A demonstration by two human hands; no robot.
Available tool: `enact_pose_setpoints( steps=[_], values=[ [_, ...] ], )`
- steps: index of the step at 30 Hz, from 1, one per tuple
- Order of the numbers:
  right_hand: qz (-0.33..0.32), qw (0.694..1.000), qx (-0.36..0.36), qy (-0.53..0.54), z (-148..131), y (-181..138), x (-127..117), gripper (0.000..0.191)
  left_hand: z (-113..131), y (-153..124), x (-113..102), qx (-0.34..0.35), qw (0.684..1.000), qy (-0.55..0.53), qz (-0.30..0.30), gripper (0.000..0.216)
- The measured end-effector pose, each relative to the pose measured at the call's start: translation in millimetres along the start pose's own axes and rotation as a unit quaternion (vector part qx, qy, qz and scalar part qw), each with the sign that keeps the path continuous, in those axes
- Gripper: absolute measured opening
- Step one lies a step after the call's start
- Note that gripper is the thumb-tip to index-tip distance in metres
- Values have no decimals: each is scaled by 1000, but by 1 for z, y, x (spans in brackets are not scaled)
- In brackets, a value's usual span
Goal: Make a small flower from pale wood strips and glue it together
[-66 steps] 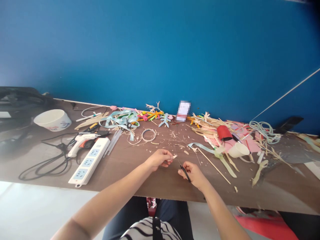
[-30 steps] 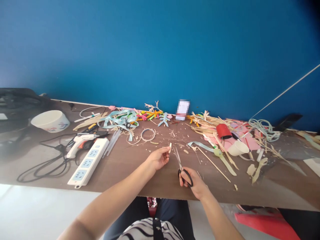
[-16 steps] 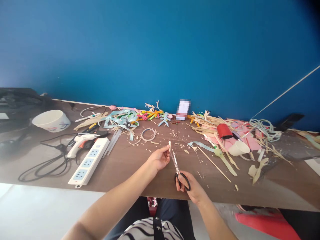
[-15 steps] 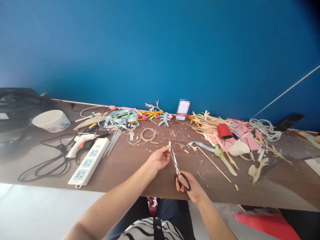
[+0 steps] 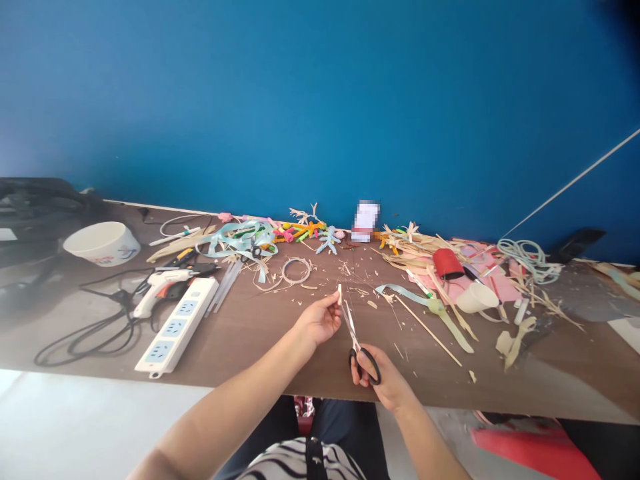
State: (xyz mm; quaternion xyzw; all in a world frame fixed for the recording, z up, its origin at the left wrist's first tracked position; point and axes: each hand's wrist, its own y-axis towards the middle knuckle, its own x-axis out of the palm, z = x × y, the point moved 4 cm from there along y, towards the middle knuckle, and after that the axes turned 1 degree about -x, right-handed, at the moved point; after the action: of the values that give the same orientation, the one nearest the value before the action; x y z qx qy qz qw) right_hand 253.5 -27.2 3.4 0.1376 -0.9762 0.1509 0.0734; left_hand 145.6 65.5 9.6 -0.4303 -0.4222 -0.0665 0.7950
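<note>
Between thumb and fingertips, my left hand (image 5: 323, 319) pinches a small white strip (image 5: 340, 293) that sticks up above them. My right hand (image 5: 377, 373) has its fingers through the black handles of a pair of scissors (image 5: 353, 333). Their blades point up and away, slightly parted, with the tips close beside the left fingertips. Whether the blades touch the strip, I cannot tell. Both hands are over the near middle of the brown table (image 5: 260, 340). Small pale scraps (image 5: 350, 272) lie scattered beyond them.
On the left are a power strip (image 5: 177, 327), a white glue gun (image 5: 163, 287), glue sticks (image 5: 225, 285) and a paper bowl (image 5: 102, 243). A tape ring (image 5: 296, 271) lies beyond my hands. To the right are a stick (image 5: 429, 330), green ribbon (image 5: 453, 327), a red cup (image 5: 448, 264) and dried husks (image 5: 515, 340).
Both hands hold almost the same pose, with the scissors still beside the white strip. The whole view has shifted very slightly.
</note>
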Motion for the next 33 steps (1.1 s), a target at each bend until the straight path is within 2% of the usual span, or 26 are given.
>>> enact_pose_setpoints(
  steps=[14, 24, 29, 33],
  values=[
    [-1, 1000, -10, 19, -2, 2, 2, 36, -5, -2, 0, 13, 1000, -14, -21, 7],
    [68, 995, -66, 39, 0, 13, 13, 35, -22, 0, 2, 7, 998, -27, -54, 11],
    [108, 991, -63, 43, 5, 15, 14, 37, -22, -1, 2, 35, 998, -18, -40, 11],
    [104, 990, -70, 72, 4, 14, 16, 35, -23, 0, 2, 51, 997, -7, -59, 9]
  ],
)
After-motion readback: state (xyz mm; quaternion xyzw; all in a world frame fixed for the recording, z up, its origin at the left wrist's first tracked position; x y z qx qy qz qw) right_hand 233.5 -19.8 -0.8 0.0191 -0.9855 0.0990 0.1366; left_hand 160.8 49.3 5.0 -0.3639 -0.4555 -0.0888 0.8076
